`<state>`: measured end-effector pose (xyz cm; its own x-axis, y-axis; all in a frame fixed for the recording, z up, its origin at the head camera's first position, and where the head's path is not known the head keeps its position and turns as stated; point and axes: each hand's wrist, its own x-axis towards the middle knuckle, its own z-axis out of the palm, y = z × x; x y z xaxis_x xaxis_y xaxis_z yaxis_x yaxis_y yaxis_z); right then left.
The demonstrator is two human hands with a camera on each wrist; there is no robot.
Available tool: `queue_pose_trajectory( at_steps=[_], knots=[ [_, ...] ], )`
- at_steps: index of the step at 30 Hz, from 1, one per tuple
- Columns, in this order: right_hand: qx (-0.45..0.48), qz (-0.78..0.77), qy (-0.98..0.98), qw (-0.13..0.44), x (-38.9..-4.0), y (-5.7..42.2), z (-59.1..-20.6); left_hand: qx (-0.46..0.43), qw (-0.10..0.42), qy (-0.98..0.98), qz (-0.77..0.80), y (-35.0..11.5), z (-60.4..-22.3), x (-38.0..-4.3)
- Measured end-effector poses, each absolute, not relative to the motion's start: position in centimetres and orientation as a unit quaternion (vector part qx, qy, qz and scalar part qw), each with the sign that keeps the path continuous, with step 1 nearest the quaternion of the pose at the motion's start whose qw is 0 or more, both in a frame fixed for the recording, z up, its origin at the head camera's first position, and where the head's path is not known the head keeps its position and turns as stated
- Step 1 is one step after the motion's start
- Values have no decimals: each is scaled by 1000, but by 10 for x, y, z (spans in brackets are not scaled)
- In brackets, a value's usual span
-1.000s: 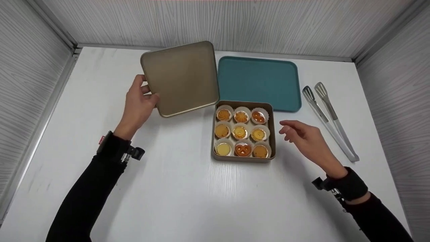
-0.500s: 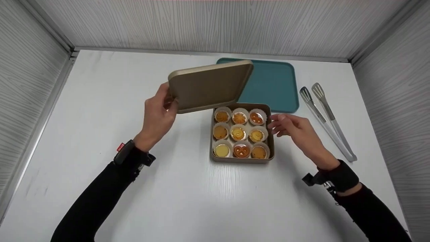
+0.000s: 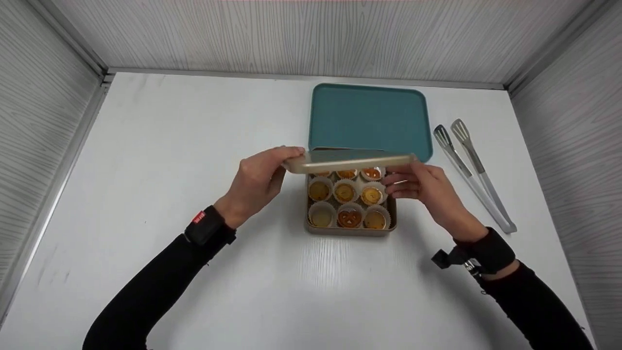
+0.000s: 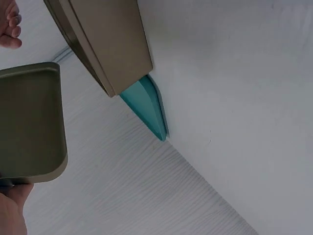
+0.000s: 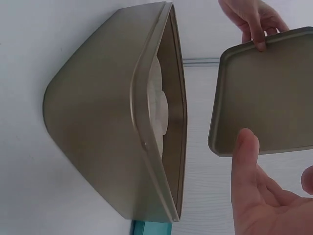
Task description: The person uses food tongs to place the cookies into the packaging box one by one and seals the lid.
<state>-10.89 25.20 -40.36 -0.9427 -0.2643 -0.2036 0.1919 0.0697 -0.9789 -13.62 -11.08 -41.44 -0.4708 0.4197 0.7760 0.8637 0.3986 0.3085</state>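
A bronze-coloured metal lid (image 3: 350,166) is tilted above the back part of the matching square box (image 3: 350,232). My left hand (image 3: 260,182) grips the lid's left edge, its thumb underneath hidden in the head view. Beside the lid's right corner is my right hand (image 3: 435,197), fingers extended; in the right wrist view the fingers of this right hand (image 5: 274,205) overlap the lid (image 5: 269,93), so contact is unclear. Rows of small cookies (image 3: 345,193) in white paper cups fill the box, the back row partly covered by the lid.
A teal tray (image 3: 369,116) lies flat behind the box. Metal tongs (image 3: 476,177) rest on the white table (image 3: 194,121) to the right, spread apart. Grey wood-grain panels (image 3: 301,39) wall the table at the back and sides.
My left hand has carried the lid from the left to over the box, tipping it flatter and lower. My right hand has shifted left to the lid's right corner.
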Motion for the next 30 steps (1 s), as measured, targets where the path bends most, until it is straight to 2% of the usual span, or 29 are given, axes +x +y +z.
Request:
queue_pose_trajectory(
  at_steps=[9, 18, 22, 26, 28, 30],
  knots=[
    [32, -735, 648, 195, -105, 245, -395, -495, 344, -738, -301, -102, -423, -136],
    [47, -755, 611, 234, -101, 243, -392, -494, 356, -729, -313, -102, -432, -138],
    [44, -774, 586, 236, -99, 245, -394, -477, 344, -742, -322, -101, -433, -136],
    [37, -794, 568, 214, -99, 245, -394, -432, 328, -764, -349, -98, -438, -135],
    [33, -798, 567, 199, -98, 245, -393, -385, 297, -789, -376, -96, -440, -134],
    [32, -800, 570, 185, -97, 245, -394, -322, 230, -809, -434, -94, -442, -132]
  ],
)
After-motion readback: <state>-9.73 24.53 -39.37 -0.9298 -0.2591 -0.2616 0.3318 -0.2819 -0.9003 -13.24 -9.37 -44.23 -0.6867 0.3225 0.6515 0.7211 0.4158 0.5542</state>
